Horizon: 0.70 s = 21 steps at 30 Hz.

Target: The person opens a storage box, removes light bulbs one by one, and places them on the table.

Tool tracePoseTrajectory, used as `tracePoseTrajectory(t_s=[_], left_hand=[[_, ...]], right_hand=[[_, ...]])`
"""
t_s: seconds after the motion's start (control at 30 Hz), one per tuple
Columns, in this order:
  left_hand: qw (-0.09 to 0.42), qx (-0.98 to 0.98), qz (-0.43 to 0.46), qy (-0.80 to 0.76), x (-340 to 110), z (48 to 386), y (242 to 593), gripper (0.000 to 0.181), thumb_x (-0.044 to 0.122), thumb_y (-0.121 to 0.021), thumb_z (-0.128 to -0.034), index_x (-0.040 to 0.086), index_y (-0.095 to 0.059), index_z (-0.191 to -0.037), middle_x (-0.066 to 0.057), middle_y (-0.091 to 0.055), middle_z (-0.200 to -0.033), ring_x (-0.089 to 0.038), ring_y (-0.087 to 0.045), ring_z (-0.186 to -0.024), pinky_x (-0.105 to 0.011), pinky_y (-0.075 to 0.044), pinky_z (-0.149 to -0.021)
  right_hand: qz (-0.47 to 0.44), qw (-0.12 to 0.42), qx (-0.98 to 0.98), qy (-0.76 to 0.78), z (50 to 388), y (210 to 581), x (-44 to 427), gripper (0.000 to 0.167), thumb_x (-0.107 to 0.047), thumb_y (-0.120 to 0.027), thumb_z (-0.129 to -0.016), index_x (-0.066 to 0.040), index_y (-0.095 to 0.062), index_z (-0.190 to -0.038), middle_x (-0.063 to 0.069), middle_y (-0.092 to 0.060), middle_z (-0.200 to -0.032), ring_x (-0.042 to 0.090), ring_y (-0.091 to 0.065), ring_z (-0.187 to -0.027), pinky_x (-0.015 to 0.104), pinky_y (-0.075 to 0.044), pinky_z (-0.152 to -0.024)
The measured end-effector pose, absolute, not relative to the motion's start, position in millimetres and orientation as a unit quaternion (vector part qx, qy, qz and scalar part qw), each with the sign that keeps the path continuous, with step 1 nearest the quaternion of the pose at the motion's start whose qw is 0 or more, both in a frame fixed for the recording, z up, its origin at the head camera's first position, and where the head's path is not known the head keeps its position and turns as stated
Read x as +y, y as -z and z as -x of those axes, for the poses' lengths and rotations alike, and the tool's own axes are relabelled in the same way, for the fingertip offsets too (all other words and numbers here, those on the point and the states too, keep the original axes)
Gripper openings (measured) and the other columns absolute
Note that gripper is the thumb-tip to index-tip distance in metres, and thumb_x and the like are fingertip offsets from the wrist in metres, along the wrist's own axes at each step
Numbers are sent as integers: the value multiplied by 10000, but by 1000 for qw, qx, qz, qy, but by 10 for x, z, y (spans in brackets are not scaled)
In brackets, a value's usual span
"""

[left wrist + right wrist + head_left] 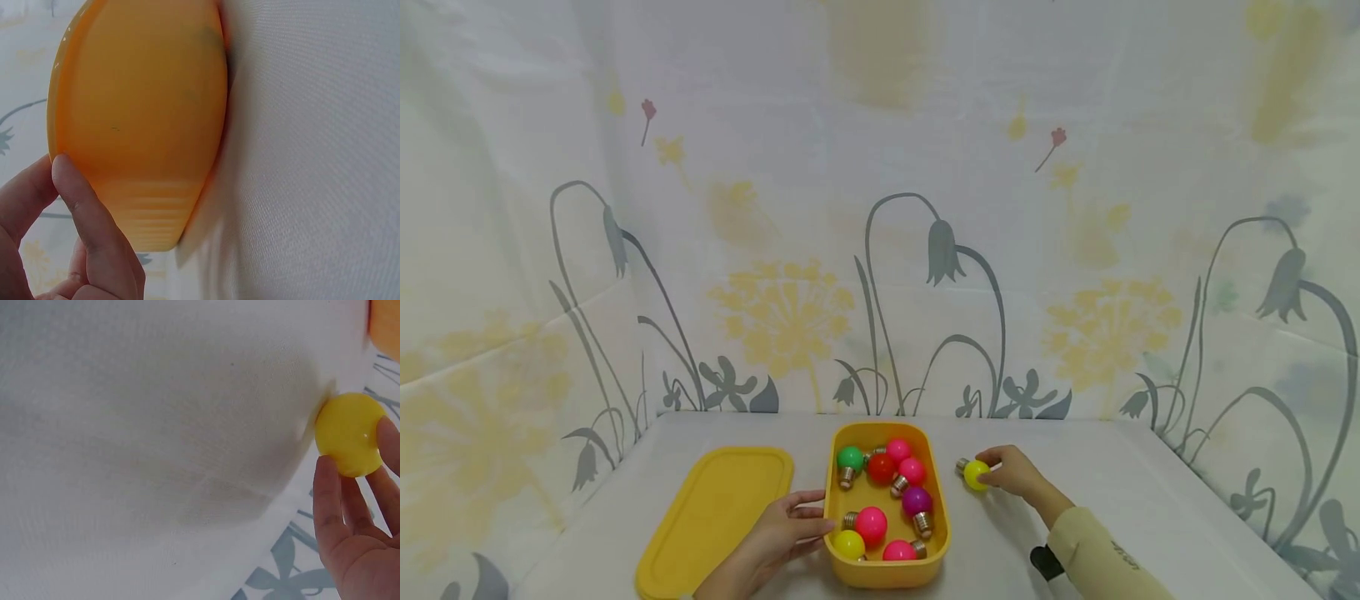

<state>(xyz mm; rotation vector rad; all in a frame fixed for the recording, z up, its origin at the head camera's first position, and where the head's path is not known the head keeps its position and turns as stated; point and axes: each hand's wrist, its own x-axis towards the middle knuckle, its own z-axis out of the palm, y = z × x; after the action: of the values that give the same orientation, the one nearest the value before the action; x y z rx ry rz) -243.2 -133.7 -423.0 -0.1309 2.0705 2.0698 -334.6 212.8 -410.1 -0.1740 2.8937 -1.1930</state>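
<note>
A yellow box (887, 573) stands on the table, holding several coloured light bulbs: pink, red, green, purple and yellow. At its near left side my left hand (786, 529) pinches the rim, one finger against the outer wall as the left wrist view shows. To the right of the box, my right hand (1018, 477) holds a yellow light bulb (976, 475) by its round globe with thumb and fingers. The bulb's metal screw base points left toward the box. In the right wrist view the yellow globe (350, 434) is near the white surface; whether it touches is unclear.
A flat yellow lid (718, 512) lies on the white table (985, 550), left of the box. Behind the table and along both sides hangs a white curtain (880, 150) printed with grey and yellow flowers.
</note>
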Motion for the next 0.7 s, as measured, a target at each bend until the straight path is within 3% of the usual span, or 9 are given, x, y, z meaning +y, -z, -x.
tracePoseTrajectory(t_s=[0.43,0.7], left_hand=[[112,704,48,-699,-1321,2464,4234,625,72,-744,-787,-85,-426,-1301,-151,-581,-1001,-161,-612,-747,-331,-543,-731],[113,707,63,-696,-1324,2478,4232,636,79,-756,-776,-77,-431,-1299,-166,-577,-1010,-167,-608,-751,-334,-543,-728]], right_hand=[[53,-2,923,381,3318,4093,2224,417,-70,-709,-801,85,-571,-1164,162,-601,-1004,251,-568,-869,393,-522,-763],[60,-14,919,389,3297,4030,2261,394,-57,-687,-819,74,-572,-1172,202,-592,-1050,284,-575,-906,425,-511,-786]])
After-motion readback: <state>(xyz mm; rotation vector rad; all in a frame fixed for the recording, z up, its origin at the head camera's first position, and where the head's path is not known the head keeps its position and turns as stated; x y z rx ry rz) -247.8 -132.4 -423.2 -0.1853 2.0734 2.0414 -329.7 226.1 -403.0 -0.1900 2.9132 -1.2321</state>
